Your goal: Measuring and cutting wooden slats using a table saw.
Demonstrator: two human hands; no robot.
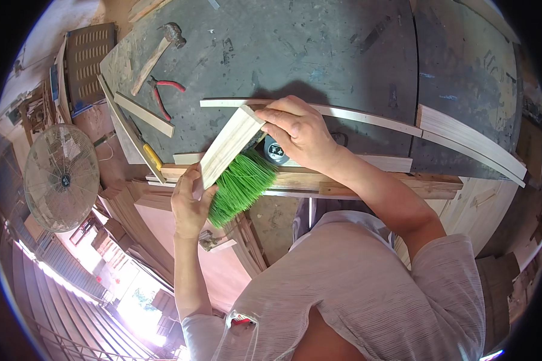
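A short pale wooden board (230, 143) is held at a slant above the near edge of the workbench. My left hand (193, 203) grips its lower end, fingers on one side and thumb on the other. The upper end is in my right hand (301, 133), whose fingers close over the corner. Just beneath the board, bright green brush bristles (242, 185) hang over the bench edge; the brush's handle is hidden. A dark round tape measure (275, 150) sits below my right hand, partly covered by it.
On the dark workbench (343, 54) lie a hammer (173, 36), red-handled pliers (162, 93), a short wooden strip (144, 114) and a yellow-handled tool (152, 156). Long thin strips (367, 118) run across it. A standing fan (63, 177) is at the left.
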